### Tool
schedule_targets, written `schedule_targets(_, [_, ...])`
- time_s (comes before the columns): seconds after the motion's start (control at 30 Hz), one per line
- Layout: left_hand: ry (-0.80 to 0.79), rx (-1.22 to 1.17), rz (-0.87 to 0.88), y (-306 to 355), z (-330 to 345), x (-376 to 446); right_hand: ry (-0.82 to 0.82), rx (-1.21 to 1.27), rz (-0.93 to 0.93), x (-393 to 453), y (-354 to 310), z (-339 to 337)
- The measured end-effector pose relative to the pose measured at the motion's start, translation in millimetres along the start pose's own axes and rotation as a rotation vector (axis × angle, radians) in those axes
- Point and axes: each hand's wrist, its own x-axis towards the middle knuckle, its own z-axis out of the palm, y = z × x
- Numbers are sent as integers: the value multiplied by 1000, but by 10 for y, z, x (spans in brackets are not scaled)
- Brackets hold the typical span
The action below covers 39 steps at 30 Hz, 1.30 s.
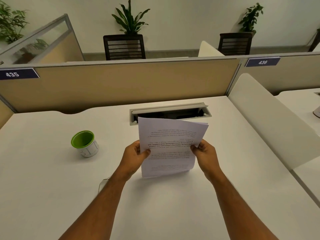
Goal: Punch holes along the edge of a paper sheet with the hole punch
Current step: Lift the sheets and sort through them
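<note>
Upright now: thin stack of white printed paper sheets (168,149), bottom edge on the white surface (52,187), left hand (134,155) and right hand (205,153) pinching its sides. Advice: tap edges flush before punching. Hole punch not identifiable.

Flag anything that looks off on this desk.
The paper stack between the left hand and right hand is upside down to the viewer and fanned unevenly at its top corner. No hole punch is clearly visible.

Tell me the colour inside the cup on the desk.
Green inside the cup; head view shows it.
</note>
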Motion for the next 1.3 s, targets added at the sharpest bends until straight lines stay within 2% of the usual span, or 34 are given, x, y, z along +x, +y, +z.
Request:
schedule_targets(0.17, [17,-15,46,41,-9,2,6,4,-21,38,-21,-14])
schedule_targets(0.37, [46,-26,28,-45,26,-18,-25,-10,58,29,156,-44])
schedule_targets(0.57, [166,-285,-31,11,32,116,-48,109,234,1,396,-123])
schedule_targets(0.73, [136,-541,-71,36,66,134,-15,401,409,-47,532,-88])
schedule_targets(0.83, [103,-628,-108,14,102,126,-38,522,344,-44,510,-32])
schedule_targets(0.97, [41,-706,-140,-72,120,61,31,523,232,44,414,30])
schedule_targets(1.17, [143,-753,-146,-178,-130,87,172,247,136,144,268,-86])
schedule_targets(1.3, [211,-665,-111,-241,-439,113,227,135,92,147,282,-201])
